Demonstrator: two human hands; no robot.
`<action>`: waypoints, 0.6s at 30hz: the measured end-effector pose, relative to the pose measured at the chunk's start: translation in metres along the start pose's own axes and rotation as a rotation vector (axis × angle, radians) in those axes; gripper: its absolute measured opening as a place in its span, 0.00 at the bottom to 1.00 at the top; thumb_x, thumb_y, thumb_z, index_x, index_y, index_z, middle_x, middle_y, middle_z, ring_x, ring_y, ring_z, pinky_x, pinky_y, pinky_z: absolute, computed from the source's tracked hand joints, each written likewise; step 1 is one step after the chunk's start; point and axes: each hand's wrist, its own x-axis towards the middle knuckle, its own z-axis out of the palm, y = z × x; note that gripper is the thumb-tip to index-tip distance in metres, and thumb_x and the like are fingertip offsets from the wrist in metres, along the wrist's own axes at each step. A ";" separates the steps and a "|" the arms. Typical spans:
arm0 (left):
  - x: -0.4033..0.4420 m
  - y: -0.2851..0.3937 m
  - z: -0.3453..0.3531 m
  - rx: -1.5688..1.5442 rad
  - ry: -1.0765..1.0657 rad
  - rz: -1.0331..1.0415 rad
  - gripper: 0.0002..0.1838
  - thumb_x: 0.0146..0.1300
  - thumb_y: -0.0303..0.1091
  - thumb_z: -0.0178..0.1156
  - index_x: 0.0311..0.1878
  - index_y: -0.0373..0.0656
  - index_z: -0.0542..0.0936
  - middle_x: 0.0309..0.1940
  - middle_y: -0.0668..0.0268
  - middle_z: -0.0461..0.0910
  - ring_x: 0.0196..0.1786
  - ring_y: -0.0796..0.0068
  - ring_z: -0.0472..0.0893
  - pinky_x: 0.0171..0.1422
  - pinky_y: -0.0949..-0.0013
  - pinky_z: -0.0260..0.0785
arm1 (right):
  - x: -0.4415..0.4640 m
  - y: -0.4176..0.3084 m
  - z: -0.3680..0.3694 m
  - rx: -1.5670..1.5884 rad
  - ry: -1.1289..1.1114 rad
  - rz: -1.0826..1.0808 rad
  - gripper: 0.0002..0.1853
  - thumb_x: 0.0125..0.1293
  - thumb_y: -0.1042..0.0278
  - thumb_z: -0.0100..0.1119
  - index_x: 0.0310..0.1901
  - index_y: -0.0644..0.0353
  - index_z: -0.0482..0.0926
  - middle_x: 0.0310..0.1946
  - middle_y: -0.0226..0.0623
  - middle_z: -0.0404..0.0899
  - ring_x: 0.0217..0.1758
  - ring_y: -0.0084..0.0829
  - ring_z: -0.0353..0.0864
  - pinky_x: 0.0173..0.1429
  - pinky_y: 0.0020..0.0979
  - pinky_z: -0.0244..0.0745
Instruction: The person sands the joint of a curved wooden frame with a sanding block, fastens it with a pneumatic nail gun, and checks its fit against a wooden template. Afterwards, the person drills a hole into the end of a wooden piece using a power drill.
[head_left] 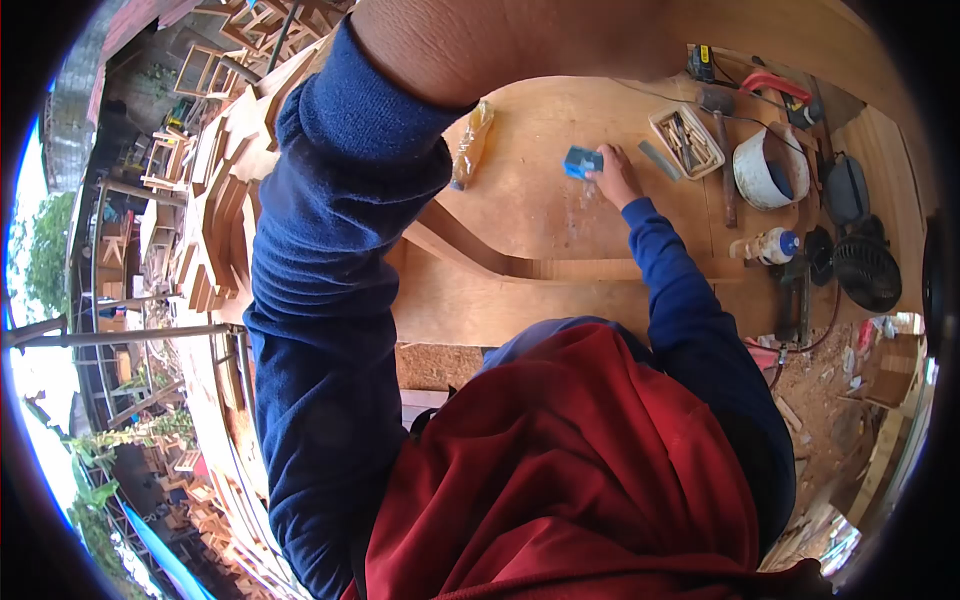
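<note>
My right hand (616, 178) reaches over the wooden workbench (540, 110), its fingers closed on a small blue box-like object (582, 162) at or just above the surface. What exactly this object is, I cannot make out. Close to the camera, my left hand (610, 40) is raised across the top of the view; its fingers are hidden. A curved wooden piece (490, 262) lies along the near side of the bench. To the right of my right hand are a flat metal strip (658, 160) and a pale tray (706, 172) of small sticks and tools.
Left of the blue object lies a clear bottle (472, 145) with amber contents. A mallet (727, 170), a white bucket (757, 178), a blue-capped bottle (768, 246) and a black fan (868, 265) stand at right. Cut wooden parts (215, 190) are stacked at left.
</note>
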 end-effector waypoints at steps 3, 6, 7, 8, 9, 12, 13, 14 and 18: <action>0.000 0.007 -0.008 0.056 -0.031 -0.098 0.37 0.61 0.24 0.64 0.73 0.41 0.62 0.38 0.51 0.86 0.36 0.57 0.87 0.37 0.61 0.83 | -0.022 -0.004 0.009 0.001 -0.005 -0.021 0.27 0.54 0.68 0.76 0.54 0.59 0.74 0.52 0.48 0.76 0.57 0.53 0.76 0.61 0.46 0.74; 0.012 0.024 -0.020 0.004 -0.109 -0.309 0.37 0.60 0.24 0.64 0.73 0.40 0.62 0.36 0.51 0.85 0.34 0.57 0.86 0.36 0.61 0.83 | -0.001 -0.006 -0.007 -0.125 0.206 -0.014 0.27 0.56 0.68 0.74 0.55 0.61 0.72 0.50 0.49 0.74 0.56 0.55 0.75 0.61 0.48 0.73; -0.001 0.013 -0.008 0.061 -0.027 -0.173 0.38 0.59 0.25 0.65 0.73 0.40 0.62 0.35 0.51 0.85 0.34 0.57 0.86 0.36 0.61 0.83 | 0.014 -0.001 -0.011 -0.096 0.237 -0.008 0.29 0.56 0.68 0.75 0.57 0.61 0.71 0.53 0.50 0.73 0.59 0.55 0.73 0.62 0.49 0.72; -0.001 0.009 -0.007 0.055 -0.025 -0.138 0.39 0.59 0.25 0.65 0.73 0.40 0.61 0.36 0.50 0.85 0.34 0.57 0.86 0.37 0.61 0.83 | 0.031 0.008 -0.018 -0.067 0.265 -0.001 0.32 0.56 0.67 0.75 0.60 0.61 0.70 0.55 0.52 0.72 0.61 0.56 0.72 0.64 0.49 0.71; -0.001 0.005 -0.006 0.049 -0.023 -0.102 0.39 0.59 0.26 0.66 0.73 0.40 0.61 0.36 0.50 0.85 0.34 0.57 0.86 0.37 0.60 0.84 | 0.044 0.013 -0.022 -0.035 0.290 0.008 0.34 0.56 0.66 0.75 0.63 0.61 0.70 0.58 0.53 0.72 0.63 0.56 0.71 0.66 0.49 0.70; 0.008 -0.003 -0.009 -0.036 -0.085 -0.195 0.43 0.57 0.28 0.69 0.75 0.41 0.60 0.39 0.48 0.85 0.34 0.58 0.86 0.38 0.59 0.85 | 0.060 0.012 -0.038 -0.096 0.379 0.016 0.45 0.56 0.63 0.75 0.73 0.64 0.61 0.66 0.59 0.67 0.72 0.59 0.64 0.76 0.48 0.60; 0.000 -0.012 0.004 0.015 0.003 -0.155 0.44 0.56 0.29 0.70 0.75 0.41 0.59 0.40 0.47 0.85 0.34 0.58 0.87 0.39 0.59 0.85 | 0.055 0.010 -0.046 -0.113 0.335 -0.008 0.47 0.56 0.62 0.75 0.74 0.64 0.59 0.69 0.59 0.64 0.74 0.58 0.60 0.77 0.47 0.60; -0.008 -0.018 0.007 0.023 0.028 -0.167 0.46 0.55 0.30 0.72 0.75 0.41 0.59 0.41 0.47 0.85 0.34 0.58 0.87 0.40 0.58 0.85 | 0.046 0.009 -0.053 -0.129 0.292 -0.033 0.49 0.55 0.61 0.76 0.75 0.64 0.58 0.71 0.60 0.61 0.77 0.57 0.57 0.77 0.47 0.59; -0.045 -0.031 0.000 0.034 0.081 -0.189 0.48 0.50 0.33 0.76 0.73 0.38 0.62 0.44 0.47 0.85 0.36 0.57 0.87 0.44 0.59 0.85 | -0.051 -0.023 -0.107 0.078 -0.144 0.035 0.44 0.58 0.57 0.75 0.72 0.66 0.65 0.69 0.58 0.68 0.75 0.51 0.65 0.76 0.43 0.62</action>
